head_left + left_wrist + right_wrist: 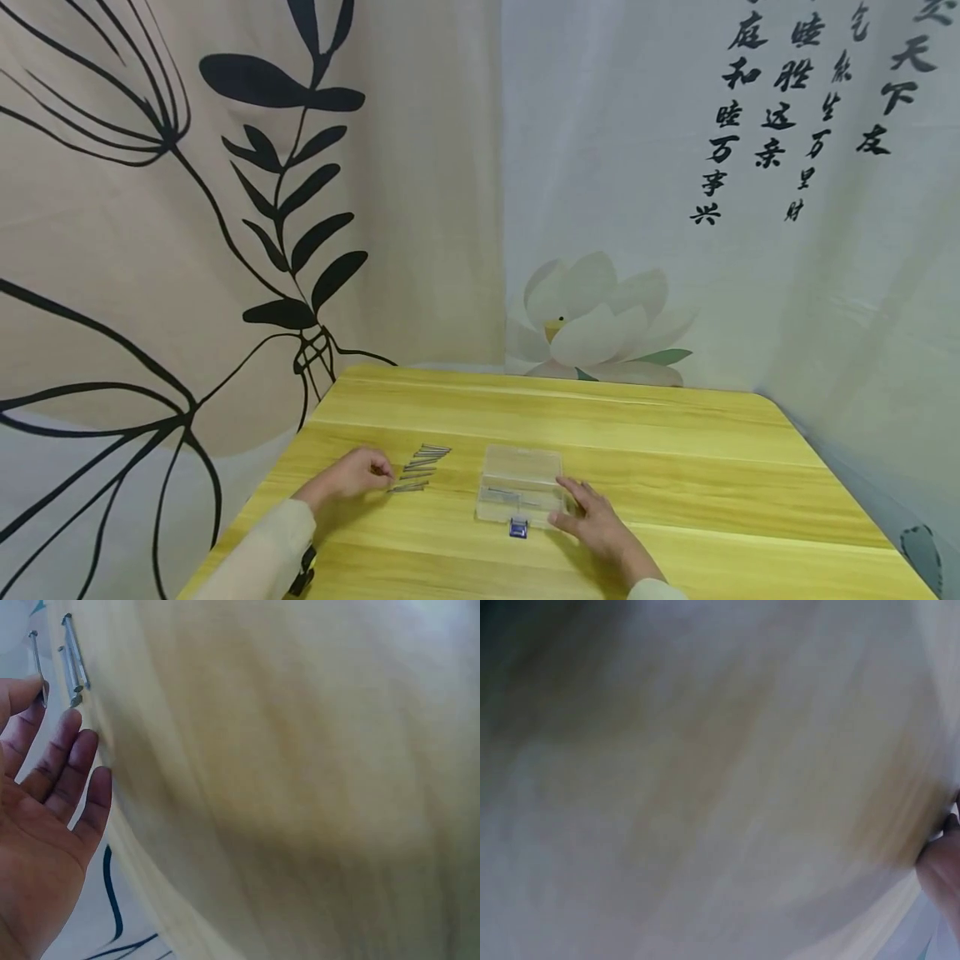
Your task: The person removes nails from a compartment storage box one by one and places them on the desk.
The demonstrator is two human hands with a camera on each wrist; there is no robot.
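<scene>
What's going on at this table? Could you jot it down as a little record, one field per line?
Left hand: the left hand pinches a single nail between thumb and finger
Right hand: the right hand is at the box's right edge, fingers extended
Loose pieces: a column of nails between left hand and box
Container: clear plastic box with a blue latch at its near side
Surface: yellow wood-grain table
Background: patterned backdrop
</scene>
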